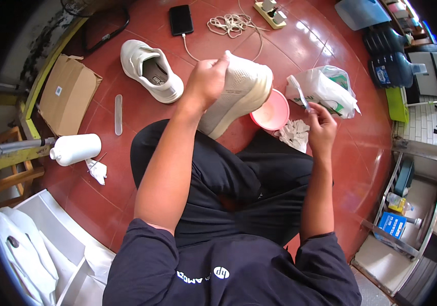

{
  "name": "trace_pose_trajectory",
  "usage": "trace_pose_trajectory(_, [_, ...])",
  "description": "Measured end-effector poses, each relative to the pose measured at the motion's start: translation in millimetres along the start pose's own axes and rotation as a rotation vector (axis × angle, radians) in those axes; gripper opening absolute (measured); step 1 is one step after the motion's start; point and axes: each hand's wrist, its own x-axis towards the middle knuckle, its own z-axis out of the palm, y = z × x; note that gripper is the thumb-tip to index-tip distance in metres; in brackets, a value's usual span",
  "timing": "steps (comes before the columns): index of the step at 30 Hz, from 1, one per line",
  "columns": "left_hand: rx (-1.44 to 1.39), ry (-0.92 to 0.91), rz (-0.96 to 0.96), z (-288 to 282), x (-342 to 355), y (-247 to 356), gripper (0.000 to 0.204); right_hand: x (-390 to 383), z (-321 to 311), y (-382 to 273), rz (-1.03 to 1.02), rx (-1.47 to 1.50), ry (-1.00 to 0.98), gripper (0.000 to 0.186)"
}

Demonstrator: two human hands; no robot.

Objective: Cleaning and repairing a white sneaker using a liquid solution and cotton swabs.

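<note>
My left hand [209,84] is closed around a white sneaker [246,81], holding it tilted above my crossed legs. Its pale sole edge faces right, partly in front of a pink basin [278,108] with cloudy liquid in it. Out to the right, my right hand [321,125] pinches a toothbrush [299,91] by its handle. The brush's white head points up and left, apart from the shoe. A second white sneaker [153,71] stands on the floor at the left. Below the basin lies a crumpled white cloth or tissue [295,133].
A plastic bag [323,92] sits near my right hand. A phone [181,20], its coiled cable [234,25] and a power strip [270,14] lie at the far side. Leftward are a cardboard box [69,92] and white bottle [78,149]. Water jugs [389,70] stand right.
</note>
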Motion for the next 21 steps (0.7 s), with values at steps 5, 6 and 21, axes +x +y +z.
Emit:
trace_pose_trajectory(5, [-0.068,-0.098,-0.068,-3.9,-4.0,2.9,0.05,8.9,26.6,-83.2,-0.259,-0.246,-0.2,0.015])
trace_pose_trajectory(6, [-0.095,-0.102,-0.071,-3.3,-4.1,2.7,0.05,14.1,31.8,-91.8,-0.264,-0.245,-0.203,0.015])
trace_pose_trajectory(21, [-0.023,-0.121,-0.088,-0.3,-8.5,12.4,0.043,48.3,46.5,-111.2,-0.753,-0.538,-0.404,0.01])
